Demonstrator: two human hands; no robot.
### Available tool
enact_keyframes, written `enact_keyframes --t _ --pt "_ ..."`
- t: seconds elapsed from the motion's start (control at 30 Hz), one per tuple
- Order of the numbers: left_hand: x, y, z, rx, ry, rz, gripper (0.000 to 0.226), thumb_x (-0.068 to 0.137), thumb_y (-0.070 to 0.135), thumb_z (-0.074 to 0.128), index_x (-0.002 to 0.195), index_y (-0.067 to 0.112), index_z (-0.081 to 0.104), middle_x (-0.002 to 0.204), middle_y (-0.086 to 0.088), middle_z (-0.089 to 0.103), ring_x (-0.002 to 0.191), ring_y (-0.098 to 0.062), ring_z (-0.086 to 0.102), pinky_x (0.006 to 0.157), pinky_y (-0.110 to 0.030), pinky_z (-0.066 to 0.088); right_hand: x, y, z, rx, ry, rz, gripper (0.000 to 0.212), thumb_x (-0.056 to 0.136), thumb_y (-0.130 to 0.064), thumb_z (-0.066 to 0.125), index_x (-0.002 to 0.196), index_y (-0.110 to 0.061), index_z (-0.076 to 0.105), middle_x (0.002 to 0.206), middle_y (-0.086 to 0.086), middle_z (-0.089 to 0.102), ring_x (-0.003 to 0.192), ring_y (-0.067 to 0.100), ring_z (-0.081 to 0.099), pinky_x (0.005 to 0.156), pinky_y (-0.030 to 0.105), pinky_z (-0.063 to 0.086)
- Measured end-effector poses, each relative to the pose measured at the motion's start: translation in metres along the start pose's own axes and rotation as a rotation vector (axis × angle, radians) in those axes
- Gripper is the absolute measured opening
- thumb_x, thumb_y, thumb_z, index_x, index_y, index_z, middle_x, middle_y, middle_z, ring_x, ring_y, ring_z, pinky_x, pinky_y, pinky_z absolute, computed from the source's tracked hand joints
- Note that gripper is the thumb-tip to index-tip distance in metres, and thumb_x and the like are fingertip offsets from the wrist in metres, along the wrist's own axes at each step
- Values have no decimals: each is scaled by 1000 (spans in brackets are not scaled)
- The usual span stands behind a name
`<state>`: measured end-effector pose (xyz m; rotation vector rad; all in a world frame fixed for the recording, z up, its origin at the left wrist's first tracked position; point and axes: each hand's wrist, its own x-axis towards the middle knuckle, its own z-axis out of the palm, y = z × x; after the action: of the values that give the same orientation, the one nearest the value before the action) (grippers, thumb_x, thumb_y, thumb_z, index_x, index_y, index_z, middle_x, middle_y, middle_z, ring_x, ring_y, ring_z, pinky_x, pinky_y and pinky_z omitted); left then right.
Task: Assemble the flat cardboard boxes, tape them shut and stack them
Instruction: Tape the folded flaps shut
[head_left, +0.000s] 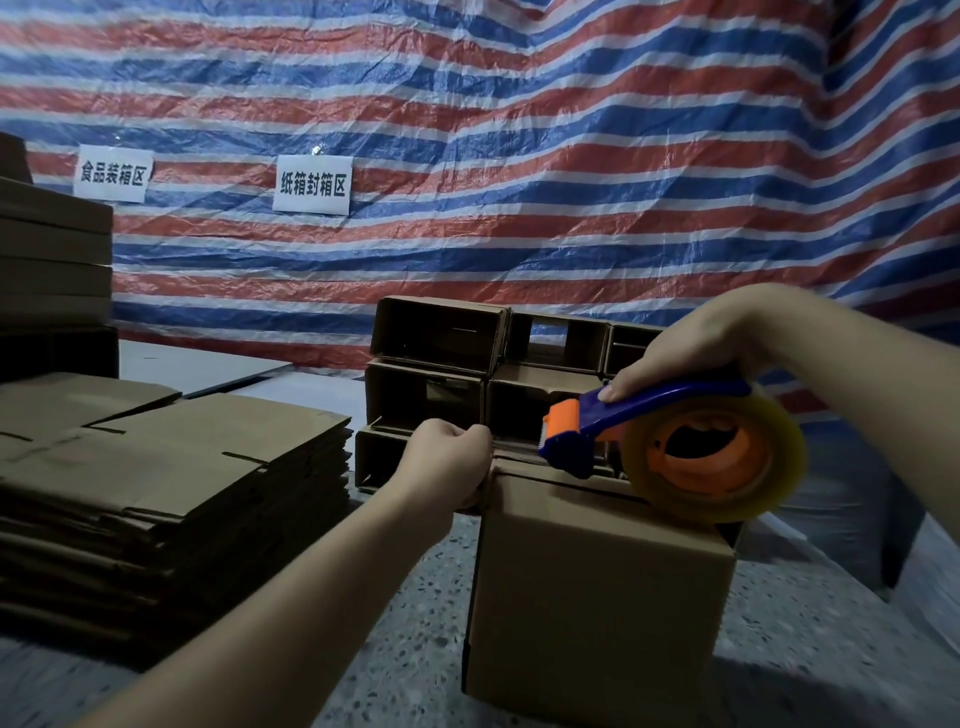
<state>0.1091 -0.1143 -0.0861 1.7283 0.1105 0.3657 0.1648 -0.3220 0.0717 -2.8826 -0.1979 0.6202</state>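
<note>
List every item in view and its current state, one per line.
Left hand: pinching the tape end at the box's far edge.
Right hand: gripping the tape dispenser.
Box: upright, top flaps closed.
Flat cartons: stacked, unfolded.
Assembled boxes: stacked, open ends facing the camera.

Two hands show, a left hand (447, 457) and a right hand (691, 348). One tape gun (649, 415) carries one tape roll (717, 457). One made-up box (597, 597) stands in front. Behind it lie what look like six open boxes (441, 338) (the dim light blurs the count). One flat stack (171, 493) and one further stack (52, 249) stand left. Two signs (312, 184) hang on one tarp (571, 156).
</note>
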Motion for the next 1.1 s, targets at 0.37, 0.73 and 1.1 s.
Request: enact_keyframes --t 0.37,0.73,1.1 --pt "-4 -21 -10 -400 -25 -214 20 97 3 48 78 3 52 68 -6 47 62 -15 54 52 -23 53 2 -30 2 -123 -46 16 91 40 -71 80 108 -11 73 87 8 76 71 19 72 63 28 58" --pt "-12 -45 -6 -210 -41 -196 15 100 19 51 89 9 54 72 -4 44 60 -13 43 52 -25 41 2 -34 8 -99 -47 24 73 55 -65 77 106 -13 73 83 6 75 65 16 70 59 25 57" --pt "-12 -56 7 -113 -118 -240 34 101 40 49 93 8 58 85 -7 46 74 -18 39 58 -26 30 -5 -36 14 -78 -17 -5 67 61 -61 72 108 -13 70 78 4 74 62 14 69 59 23 56"
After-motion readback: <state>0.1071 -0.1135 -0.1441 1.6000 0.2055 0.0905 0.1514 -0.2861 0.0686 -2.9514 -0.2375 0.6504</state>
